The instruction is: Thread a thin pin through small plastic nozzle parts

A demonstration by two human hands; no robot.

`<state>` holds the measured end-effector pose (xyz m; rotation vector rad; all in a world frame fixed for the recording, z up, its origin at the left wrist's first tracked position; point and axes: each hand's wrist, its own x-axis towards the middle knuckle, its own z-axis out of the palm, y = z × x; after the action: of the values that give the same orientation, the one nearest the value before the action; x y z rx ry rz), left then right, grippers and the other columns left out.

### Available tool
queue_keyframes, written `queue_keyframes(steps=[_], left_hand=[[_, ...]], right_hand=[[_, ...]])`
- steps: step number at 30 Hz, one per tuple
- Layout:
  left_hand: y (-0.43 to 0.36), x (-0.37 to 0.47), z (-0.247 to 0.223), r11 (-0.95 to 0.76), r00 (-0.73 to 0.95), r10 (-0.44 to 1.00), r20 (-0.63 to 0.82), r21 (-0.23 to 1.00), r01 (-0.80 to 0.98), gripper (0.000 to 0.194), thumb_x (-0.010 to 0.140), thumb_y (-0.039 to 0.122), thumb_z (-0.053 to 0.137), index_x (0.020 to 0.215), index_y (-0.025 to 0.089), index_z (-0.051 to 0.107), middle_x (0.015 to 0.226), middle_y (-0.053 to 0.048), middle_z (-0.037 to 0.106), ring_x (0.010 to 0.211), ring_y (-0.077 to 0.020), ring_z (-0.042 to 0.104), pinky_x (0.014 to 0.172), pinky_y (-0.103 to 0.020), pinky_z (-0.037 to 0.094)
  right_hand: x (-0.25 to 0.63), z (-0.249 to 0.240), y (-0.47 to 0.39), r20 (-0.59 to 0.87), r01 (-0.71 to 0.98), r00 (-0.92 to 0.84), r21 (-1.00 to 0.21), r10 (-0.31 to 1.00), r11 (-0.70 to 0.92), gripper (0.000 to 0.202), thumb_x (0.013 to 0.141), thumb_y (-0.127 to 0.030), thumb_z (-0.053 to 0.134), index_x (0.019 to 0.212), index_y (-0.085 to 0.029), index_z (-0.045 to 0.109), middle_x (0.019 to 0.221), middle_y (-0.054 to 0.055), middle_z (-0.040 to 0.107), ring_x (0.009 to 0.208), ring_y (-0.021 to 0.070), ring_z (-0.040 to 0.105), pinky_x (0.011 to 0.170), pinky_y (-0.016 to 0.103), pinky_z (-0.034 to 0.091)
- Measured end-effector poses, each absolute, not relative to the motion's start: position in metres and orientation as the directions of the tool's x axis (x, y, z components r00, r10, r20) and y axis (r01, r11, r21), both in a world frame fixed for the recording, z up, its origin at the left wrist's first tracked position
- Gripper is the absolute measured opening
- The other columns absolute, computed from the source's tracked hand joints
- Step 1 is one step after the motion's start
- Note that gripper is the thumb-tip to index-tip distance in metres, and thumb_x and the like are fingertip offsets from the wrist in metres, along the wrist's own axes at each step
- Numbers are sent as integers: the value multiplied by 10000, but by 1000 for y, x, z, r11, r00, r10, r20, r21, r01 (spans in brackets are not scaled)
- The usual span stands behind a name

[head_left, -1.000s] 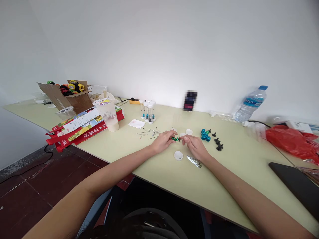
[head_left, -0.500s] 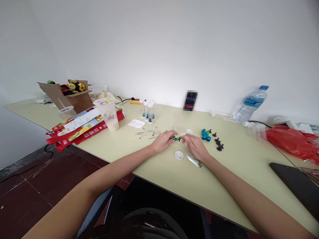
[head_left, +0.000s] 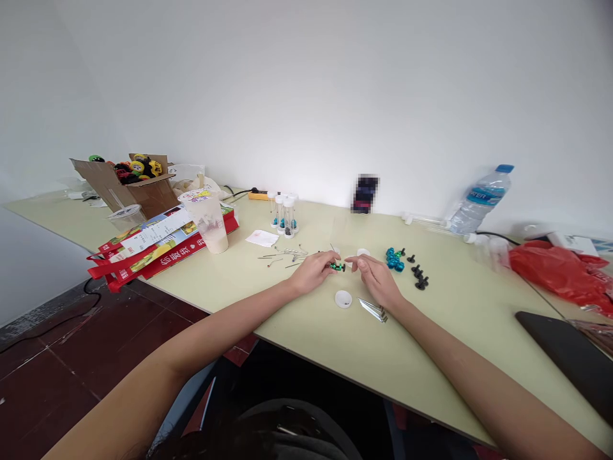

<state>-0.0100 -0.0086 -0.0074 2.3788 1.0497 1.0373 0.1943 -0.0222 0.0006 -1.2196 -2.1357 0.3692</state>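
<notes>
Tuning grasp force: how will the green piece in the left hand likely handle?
The green piece looks shiny, so it may be slippery. It's small beside the left hand, so probably light. Its black end looks rounded, so it might roll if set down; part of it is hidden.

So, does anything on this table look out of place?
One end of the red bag juts past the table's edge. Also, the dark object by the wall shows as coarse blocks, so I can't identify it.
</notes>
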Motion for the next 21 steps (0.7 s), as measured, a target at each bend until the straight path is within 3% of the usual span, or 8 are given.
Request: queue_keyframes(steps=[7,11,16,21], left_hand=[[-8,-10,-8,-663,461,748,477,568,488,263,817,169,492,1078,196,510,955,-9,612,867,-101,573,798,-224,450],[-6,-10,-11,-663,466,747,474,572,483,266,819,188,496,1085,194,512,955,-15,614,868,-105,574,815,-237,453],[-6,-10,-12,-657,466,753,465,575,487,264,818,200,503,1082,198,516,944,-12,618,859,-108,571,813,-237,452],[-6,-10,-12,-664,460,747,480,585,467,263,819,194,507,1082,189,515,945,-12,622,858,-104,574,806,-226,450]], right_hand=[[194,1,-23,353,656,-383,-547,854,520,637,938,-536,140,939,-139,638,925,46,554,737,46,497,665,150,376],[194,1,-23,366,630,-407,-551,837,547,595,943,-524,146,1026,-167,614,922,32,555,722,33,492,667,141,376],[194,-1,-21,303,663,-402,-554,864,503,681,928,-563,126,801,-114,621,804,44,558,698,52,488,652,152,364],[195,-1,-21,362,626,-403,-560,840,542,594,933,-549,146,1006,-160,589,895,26,560,710,42,481,676,146,370]])
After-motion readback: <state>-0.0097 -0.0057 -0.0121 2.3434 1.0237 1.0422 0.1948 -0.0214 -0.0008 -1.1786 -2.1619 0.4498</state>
